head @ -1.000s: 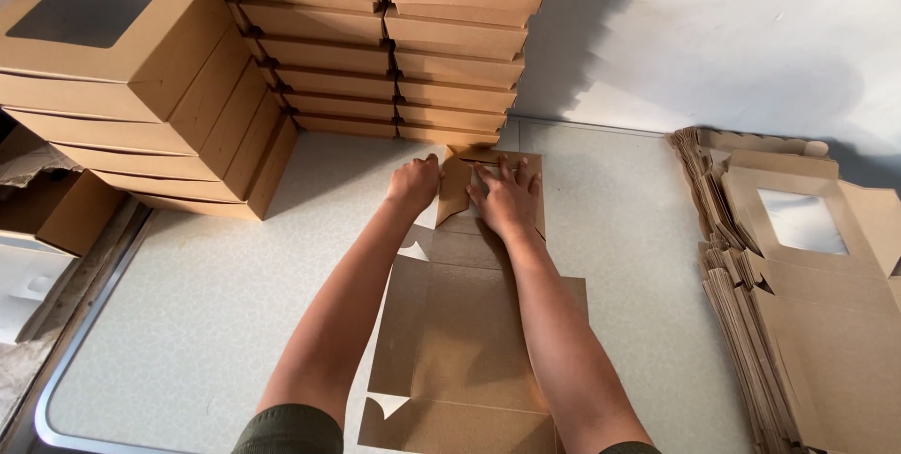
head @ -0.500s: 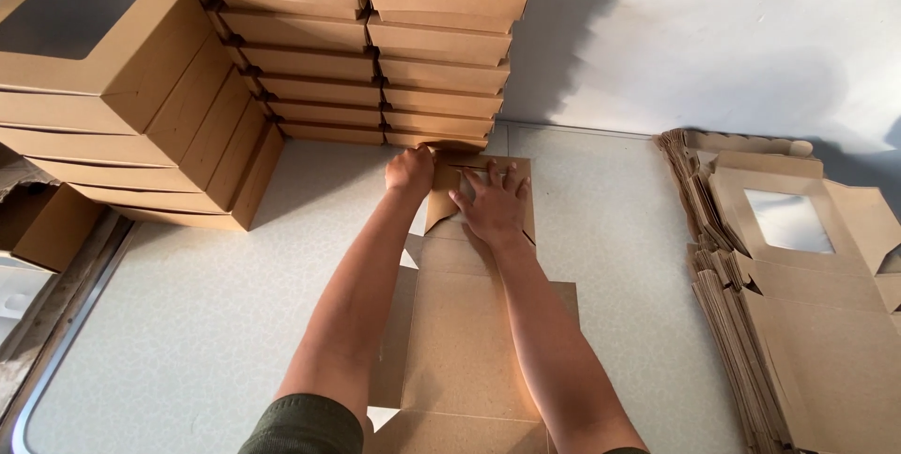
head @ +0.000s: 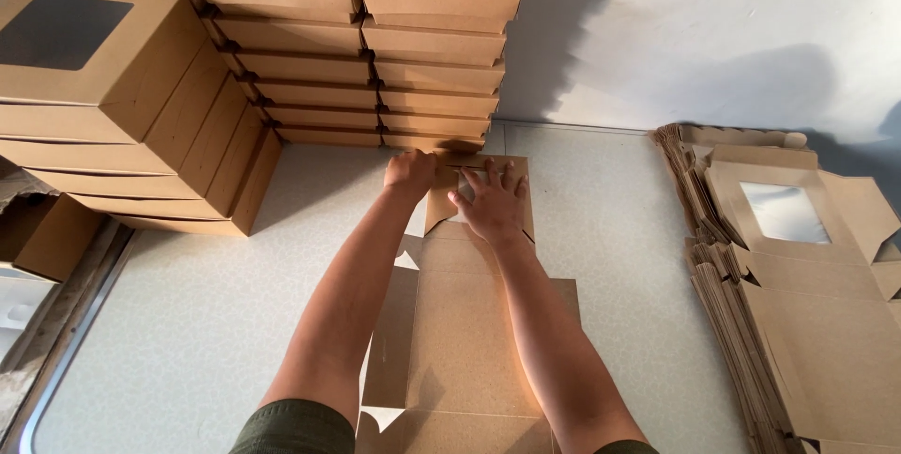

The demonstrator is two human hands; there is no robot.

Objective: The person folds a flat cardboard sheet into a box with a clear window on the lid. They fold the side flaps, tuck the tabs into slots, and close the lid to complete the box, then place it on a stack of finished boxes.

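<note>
1. Nearest you, the flat brown cardboard box blank lies on the pale speckled table, its near end running off the bottom edge of the view between your forearms.
2. Its long axis runs straight away from you, toward the wall; side flaps stick out to left and right partway along, and the left one stands up a little off the table.
3. Both your arms reach forward over the blank, nearly straight, converging toward its far end.
4. Your right hand is palm down with the fingers spread and flat, pressing on the far panel of the blank; it grips nothing.
5. Your left hand sits just beside it at the far left corner, fingers curled over the folded edge there; how tightly it pinches the card you cannot tell from this angle.
6. To your right, well apart from the hands, a stack of flat blanks lies on the table, the top one showing a clear window.
7. Just beyond your hands, stacks of folded boxes stand against the white wall.
8. Far left, more folded boxes lean in a slanted pile, topped by a windowed box.
</note>
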